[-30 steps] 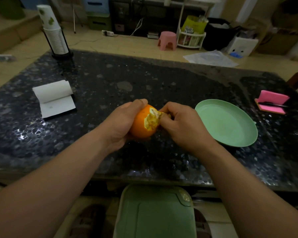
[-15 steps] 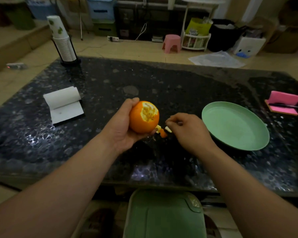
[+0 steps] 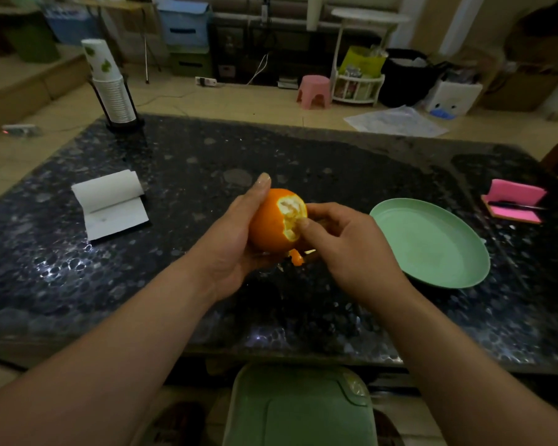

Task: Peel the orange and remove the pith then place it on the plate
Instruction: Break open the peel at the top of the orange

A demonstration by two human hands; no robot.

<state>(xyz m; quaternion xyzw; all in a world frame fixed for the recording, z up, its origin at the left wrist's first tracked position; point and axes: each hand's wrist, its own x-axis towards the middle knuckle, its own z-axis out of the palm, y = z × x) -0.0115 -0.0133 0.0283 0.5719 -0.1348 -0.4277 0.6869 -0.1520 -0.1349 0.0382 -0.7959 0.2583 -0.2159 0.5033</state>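
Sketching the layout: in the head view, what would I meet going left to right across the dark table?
White paper → orange → green plate → pink pad.

Rind of orange: bright orange, with a pale cream patch where bared. Right of it, plate: plain mint green. Under it, table: black, pale pebble speckle. Far left, paper cups: white, green leaf print. Far right, notepad: pink.

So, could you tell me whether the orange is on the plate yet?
No, the left hand holds the orange, apart from the bare plate.
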